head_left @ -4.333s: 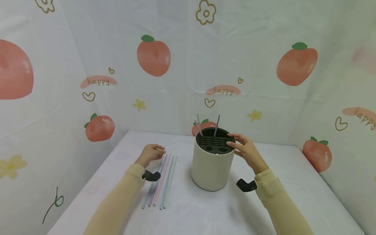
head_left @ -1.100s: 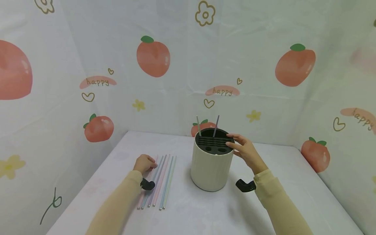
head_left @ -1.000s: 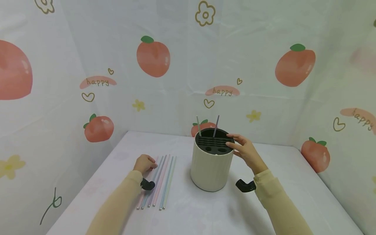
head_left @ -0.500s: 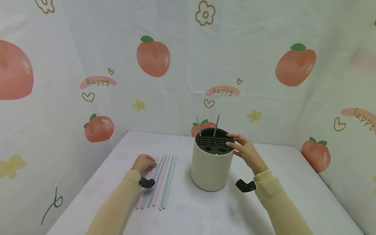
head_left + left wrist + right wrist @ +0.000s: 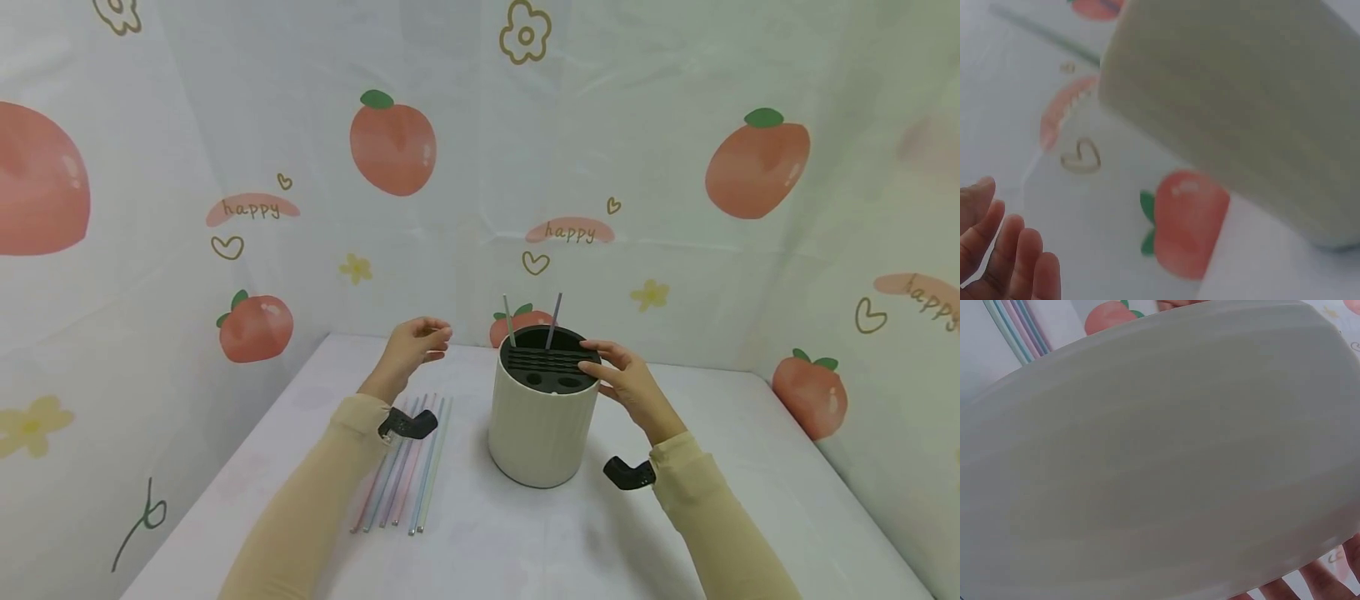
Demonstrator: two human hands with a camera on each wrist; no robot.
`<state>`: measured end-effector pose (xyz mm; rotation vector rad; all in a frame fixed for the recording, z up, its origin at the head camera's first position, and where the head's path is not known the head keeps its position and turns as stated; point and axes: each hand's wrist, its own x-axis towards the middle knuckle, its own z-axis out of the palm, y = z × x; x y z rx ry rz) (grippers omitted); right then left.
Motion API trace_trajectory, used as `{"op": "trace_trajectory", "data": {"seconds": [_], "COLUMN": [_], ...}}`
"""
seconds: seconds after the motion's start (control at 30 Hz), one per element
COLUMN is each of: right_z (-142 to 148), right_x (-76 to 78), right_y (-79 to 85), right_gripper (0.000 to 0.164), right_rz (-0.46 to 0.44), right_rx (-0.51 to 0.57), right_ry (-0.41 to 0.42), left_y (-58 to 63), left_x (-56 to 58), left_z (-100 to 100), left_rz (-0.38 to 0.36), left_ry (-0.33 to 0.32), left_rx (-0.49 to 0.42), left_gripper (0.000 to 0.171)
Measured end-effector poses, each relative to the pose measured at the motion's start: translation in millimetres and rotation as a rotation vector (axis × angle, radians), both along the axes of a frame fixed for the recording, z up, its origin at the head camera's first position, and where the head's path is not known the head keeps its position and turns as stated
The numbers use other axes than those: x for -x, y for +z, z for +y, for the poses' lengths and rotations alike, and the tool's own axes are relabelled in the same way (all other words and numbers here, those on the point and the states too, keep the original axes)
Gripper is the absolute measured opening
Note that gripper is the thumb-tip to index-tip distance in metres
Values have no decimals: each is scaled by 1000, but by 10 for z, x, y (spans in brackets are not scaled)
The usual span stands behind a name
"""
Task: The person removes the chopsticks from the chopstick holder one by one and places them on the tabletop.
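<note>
My left hand (image 5: pixel 408 354) is raised over the far ends of the chopsticks, fingers loosely bent and holding nothing. Several pastel chopsticks (image 5: pixel 436 467), pink, blue, purple and green with silvery ends, lie side by side on the table below. To their right stands a cream ribbed utensil holder (image 5: pixel 538 437) with a black slotted top (image 5: pixel 551 362). My right hand (image 5: pixel 630 383) grips its right rim; in the right wrist view, several fingers (image 5: pixel 1322 581) lie along the holder's side. A green chopstick (image 5: pixel 509 321) and a purple chopstick (image 5: pixel 554 321) stand tilted in the holder's rear opening.
A white table (image 5: pixel 495 550) lies under everything. White cloth with printed peaches (image 5: pixel 393 150) hangs behind and at both sides. Each wrist wears a black camera mount (image 5: pixel 630 473).
A pink chopstick has left the holder and now lies at the left of the row. My left hand has let it go and risen to the right. The right hand has stayed in place.
</note>
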<state>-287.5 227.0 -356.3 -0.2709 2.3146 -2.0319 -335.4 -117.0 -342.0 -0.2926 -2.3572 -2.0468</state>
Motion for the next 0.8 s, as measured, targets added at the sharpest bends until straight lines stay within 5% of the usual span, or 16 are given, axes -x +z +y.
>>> {"op": "trace_trajectory", "data": {"seconds": [0.13, 0.3, 0.63, 0.8], "right_z": [5, 8, 5, 6], "right_x": [6, 17, 28, 26], "right_y": [-8, -14, -15, -22], "right_gripper": [55, 54, 55, 54], "right_rz": [6, 10, 8, 5], "right_rx": [2, -9, -12, -6], "right_ry": [-2, -8, -12, -10], "left_y": [197, 243, 172, 304], "left_x": [-30, -30, 19, 24], "left_z": [289, 551, 789, 749], "left_rz": [93, 185, 287, 401], "left_ry": [-97, -169, -148, -114], "left_rx": [-8, 25, 11, -77], "left_gripper": [30, 28, 16, 15]}}
